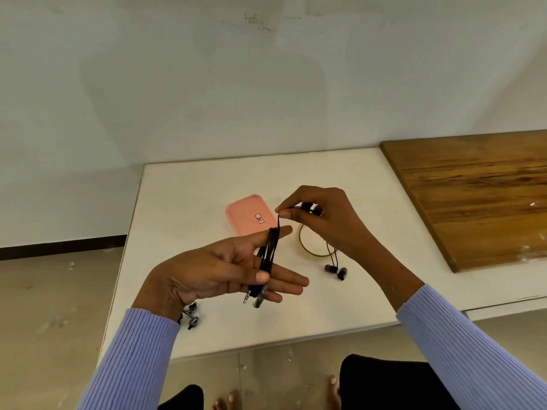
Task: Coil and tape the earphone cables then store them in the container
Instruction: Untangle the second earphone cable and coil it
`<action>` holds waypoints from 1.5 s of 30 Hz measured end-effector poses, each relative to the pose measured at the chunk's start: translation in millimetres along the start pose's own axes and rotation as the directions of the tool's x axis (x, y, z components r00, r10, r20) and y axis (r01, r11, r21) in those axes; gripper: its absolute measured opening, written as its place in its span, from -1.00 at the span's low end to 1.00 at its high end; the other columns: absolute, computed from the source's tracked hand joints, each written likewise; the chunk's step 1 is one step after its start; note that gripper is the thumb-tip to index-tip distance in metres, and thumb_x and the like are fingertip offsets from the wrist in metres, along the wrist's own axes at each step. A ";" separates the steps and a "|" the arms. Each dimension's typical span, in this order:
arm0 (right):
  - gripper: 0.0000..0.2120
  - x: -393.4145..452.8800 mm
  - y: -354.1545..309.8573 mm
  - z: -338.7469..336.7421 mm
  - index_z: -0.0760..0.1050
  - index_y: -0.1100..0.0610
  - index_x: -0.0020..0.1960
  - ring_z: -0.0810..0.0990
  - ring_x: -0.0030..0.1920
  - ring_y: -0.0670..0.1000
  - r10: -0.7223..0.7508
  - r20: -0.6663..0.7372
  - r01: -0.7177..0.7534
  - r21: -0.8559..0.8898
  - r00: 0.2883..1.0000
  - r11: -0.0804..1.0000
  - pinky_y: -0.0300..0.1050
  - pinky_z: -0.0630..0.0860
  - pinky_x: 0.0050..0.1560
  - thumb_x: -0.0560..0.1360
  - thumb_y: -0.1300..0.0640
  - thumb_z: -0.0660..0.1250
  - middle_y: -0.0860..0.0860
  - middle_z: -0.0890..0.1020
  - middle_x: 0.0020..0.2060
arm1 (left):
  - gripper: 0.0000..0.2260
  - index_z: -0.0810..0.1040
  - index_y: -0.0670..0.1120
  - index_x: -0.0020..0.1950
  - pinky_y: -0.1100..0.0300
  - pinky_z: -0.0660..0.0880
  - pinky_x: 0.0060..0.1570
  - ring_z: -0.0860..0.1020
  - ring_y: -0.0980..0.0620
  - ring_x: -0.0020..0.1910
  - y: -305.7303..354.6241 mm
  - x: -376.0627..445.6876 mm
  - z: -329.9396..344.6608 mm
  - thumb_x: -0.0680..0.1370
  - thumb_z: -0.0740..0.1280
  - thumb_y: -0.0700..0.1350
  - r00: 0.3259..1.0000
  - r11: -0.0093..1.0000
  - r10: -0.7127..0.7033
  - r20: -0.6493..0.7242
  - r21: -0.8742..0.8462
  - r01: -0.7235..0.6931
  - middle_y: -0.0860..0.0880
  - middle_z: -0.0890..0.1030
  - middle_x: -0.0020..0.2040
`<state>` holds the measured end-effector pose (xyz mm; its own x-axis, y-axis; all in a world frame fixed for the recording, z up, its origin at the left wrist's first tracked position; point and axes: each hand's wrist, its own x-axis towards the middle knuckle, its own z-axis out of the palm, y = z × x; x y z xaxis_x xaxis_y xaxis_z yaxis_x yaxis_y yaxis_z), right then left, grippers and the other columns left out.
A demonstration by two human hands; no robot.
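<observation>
A black earphone cable (pixel 268 255) is wound in several loops around the spread fingers of my left hand (pixel 225 270). My thumb presses the loops against the fingers, and the jack plug hangs below them. My right hand (pixel 322 220) pinches the free end of this cable just above the loops. Its two earbuds (pixel 336 270) dangle below my right wrist. A pink container (pixel 248 214) with its lid on lies on the white table behind my hands. A roll of clear tape (pixel 307 247) lies beside it, partly hidden by my right hand.
The earbuds of another earphone (pixel 192 316) lie on the white table (pixel 183 202) under my left wrist. A wooden board (pixel 479 190) covers the table's right side. My knees and bare feet show below the table's front edge.
</observation>
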<state>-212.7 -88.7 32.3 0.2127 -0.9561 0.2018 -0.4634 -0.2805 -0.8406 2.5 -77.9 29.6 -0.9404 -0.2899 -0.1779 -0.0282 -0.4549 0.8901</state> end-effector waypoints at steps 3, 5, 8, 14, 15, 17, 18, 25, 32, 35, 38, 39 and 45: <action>-0.93 2.5 -1.0 7.9 0.63 0.08 -0.12 0.53 -0.31 -0.08 0.122 0.032 -0.125 0.105 0.992 0.987 -0.36 0.39 -0.32 0.48 0.18 0.37 -0.14 0.66 -0.25 | -0.42 0.03 0.00 0.52 0.06 0.45 0.22 0.41 -0.28 0.33 3.6 -0.7 1.1 0.59 0.09 -0.41 0.990 0.985 0.130 0.049 -0.118 -0.123 -0.37 0.39 0.34; -0.89 1.9 -4.5 15.4 0.62 0.21 -0.10 0.47 -0.36 -0.09 0.192 0.095 -0.209 0.239 0.977 0.948 -0.36 0.36 -0.36 0.50 0.30 0.31 0.02 0.63 -0.30 | -0.44 0.11 -0.07 0.51 0.05 0.46 0.19 0.41 -0.29 0.33 5.9 1.7 1.9 0.56 0.16 -0.38 0.967 0.937 0.251 -0.041 -0.240 -0.253 -0.40 0.39 0.33; -0.82 -2.5 -11.2 28.5 0.54 0.32 -0.15 0.37 -0.44 -0.13 0.330 0.146 -0.358 0.261 0.933 0.897 -0.33 0.30 -0.42 0.46 0.45 0.17 0.12 0.48 -0.40 | -0.48 0.18 -0.19 0.45 0.06 0.54 0.08 0.51 -0.25 0.24 10.8 11.0 3.7 0.50 0.18 -0.38 0.887 0.860 0.288 -0.362 -0.309 -0.405 -0.38 0.49 0.24; -0.77 -2.2 -14.5 40.4 0.62 0.22 -0.26 0.41 -0.51 -0.18 0.271 0.195 -0.264 -0.062 0.943 0.963 -0.38 0.26 -0.37 0.51 0.26 0.25 -0.06 0.52 -0.48 | -0.84 0.41 -0.21 0.04 0.05 0.55 0.12 0.56 -0.23 0.18 14.5 17.9 2.2 0.51 0.15 -0.38 0.687 0.843 0.261 -0.678 -0.187 -0.504 -0.38 0.55 0.16; -0.78 -3.4 -14.0 42.3 0.64 0.20 -0.22 0.45 -0.48 -0.22 0.246 0.202 -0.224 -0.124 0.948 0.967 -0.41 0.29 -0.36 0.52 0.23 0.27 -0.07 0.58 -0.44 | -0.83 0.42 -0.18 0.00 0.05 0.53 0.14 0.56 -0.22 0.19 13.4 17.3 0.5 0.54 0.13 -0.39 0.669 0.862 0.251 -0.700 -0.152 -0.483 -0.37 0.54 0.18; -0.82 -6.6 -13.3 43.8 0.66 0.15 -0.11 0.47 -0.45 -0.23 0.193 0.215 -0.142 -0.233 0.957 0.962 -0.41 0.33 -0.33 0.52 0.18 0.28 -0.01 0.68 -0.30 | -0.79 0.39 -0.12 0.05 0.06 0.53 0.15 0.55 -0.18 0.20 9.7 16.6 -2.1 0.58 0.09 -0.39 0.653 0.898 0.250 -0.715 -0.081 -0.432 -0.35 0.53 0.21; -0.83 -8.3 -13.7 43.2 0.66 0.12 -0.06 0.46 -0.45 -0.22 0.169 0.229 -0.100 -0.289 0.959 0.952 -0.35 0.40 -0.28 0.53 0.15 0.28 0.00 0.70 -0.26 | -0.74 0.35 -0.07 0.15 0.09 0.55 0.12 0.56 -0.15 0.20 7.3 17.2 -2.8 0.59 0.09 -0.39 0.647 0.915 0.248 -0.721 -0.045 -0.401 -0.32 0.54 0.21; -0.81 -10.5 -19.7 27.7 0.64 0.04 0.01 0.50 -0.32 -0.18 0.125 0.313 0.026 -0.436 0.942 0.900 -0.17 0.53 -0.10 0.55 0.02 0.27 -0.07 0.70 -0.20 | -0.59 0.20 -0.09 0.41 0.19 0.57 0.05 0.58 -0.10 0.17 5.6 19.3 -1.8 0.60 0.10 -0.37 0.572 0.930 0.274 -0.773 0.061 -0.363 -0.25 0.56 0.22; -0.92 -6.0 -12.3 8.7 0.66 -0.07 -0.09 0.44 -0.35 -0.25 0.006 0.369 0.162 -0.422 0.929 0.892 -0.23 0.38 -0.22 0.43 0.02 0.42 -0.20 0.65 -0.23 | -0.28 -0.01 -0.01 0.54 0.13 0.52 0.11 0.58 -0.07 0.14 -6.4 13.5 -0.2 0.50 0.30 -0.28 0.861 0.986 -0.057 -0.506 0.108 0.129 -0.19 0.60 0.19; -0.90 -4.9 -8.1 -2.1 0.68 -0.01 -0.16 0.53 -0.30 -0.19 0.012 0.340 0.095 -0.298 0.940 0.950 -0.19 0.42 -0.25 0.34 0.02 0.50 -0.21 0.62 -0.29 | -0.32 0.01 -0.02 0.53 0.05 0.49 0.22 0.55 -0.11 0.22 -9.5 11.7 1.9 0.52 0.25 -0.33 0.914 0.975 -0.184 -0.362 0.053 0.217 -0.23 0.55 0.24; -0.88 -3.7 -3.1 -8.6 0.69 0.10 -0.17 0.60 -0.25 0.05 0.031 0.287 -0.006 -0.090 0.957 0.996 0.04 0.50 -0.20 0.31 0.11 0.53 -0.04 0.68 -0.28 | -0.38 0.07 0.06 0.50 0.02 0.46 0.25 0.52 -0.16 0.25 -8.1 7.8 3.3 0.54 0.19 -0.36 0.959 0.976 -0.201 -0.199 0.049 0.214 -0.29 0.51 0.27; -0.89 -3.7 -1.8 -8.7 0.69 0.14 -0.17 0.60 -0.24 0.05 0.035 0.279 -0.023 -0.047 0.960 0.999 0.02 0.50 -0.19 0.32 0.15 0.53 -0.01 0.68 -0.27 | -0.38 0.07 0.09 0.49 0.04 0.46 0.24 0.51 -0.18 0.26 -7.8 7.0 2.7 0.54 0.19 -0.35 0.970 0.978 -0.195 -0.143 0.046 0.203 -0.29 0.51 0.27; -0.84 -3.6 6.0 -12.8 0.65 0.26 -0.06 0.63 -0.12 0.05 0.048 0.297 -0.094 0.142 0.954 0.985 -0.20 0.53 -0.13 0.36 0.32 0.46 0.04 0.69 -0.14 | -0.36 -0.05 0.07 0.52 0.06 0.42 0.25 0.46 -0.25 0.30 -4.6 7.1 3.3 0.57 0.13 -0.37 0.989 0.990 -0.141 0.048 0.037 0.140 -0.33 0.45 0.30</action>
<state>-227.3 -88.0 32.9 0.4362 -0.8999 0.0026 -0.3544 -0.1744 -0.9187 -5.2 -75.1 25.6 -0.9422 -0.1819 -0.2814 -0.1717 -0.4593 0.8716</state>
